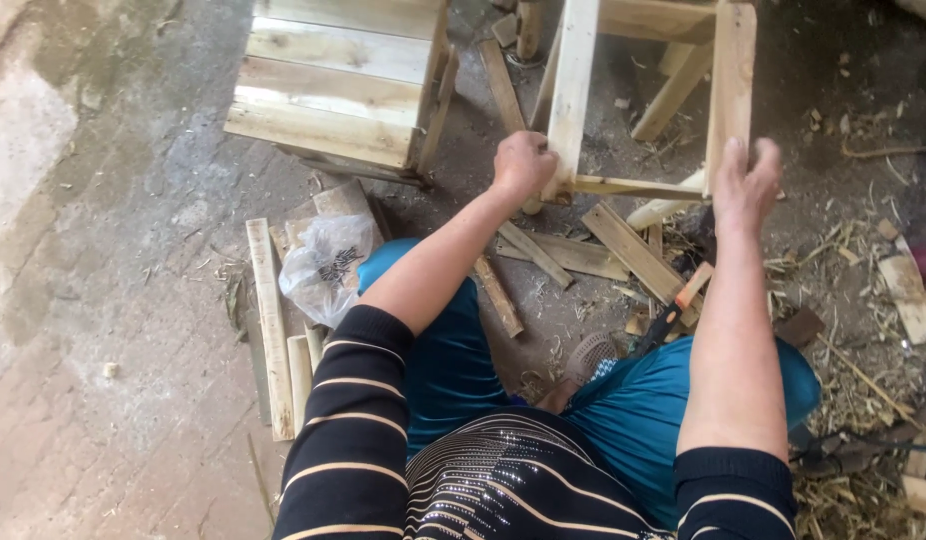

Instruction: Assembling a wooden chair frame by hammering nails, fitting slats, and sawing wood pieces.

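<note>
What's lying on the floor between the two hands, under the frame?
In the head view, between the left hand and right hand, the wooden frame's thin crossbar spans, with loose wood slats below.

The person wears a black top [503, 480] with thin cream stripes, sleeves pushed up, and shiny teal trousers [643, 410].

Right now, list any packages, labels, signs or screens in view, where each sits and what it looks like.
Plastic bag: on the floor left of the person's left arm, lying on wood offcuts; clear, crumpled, with a dark cluster of small items inside.
No labels, signs or screens show.
</note>
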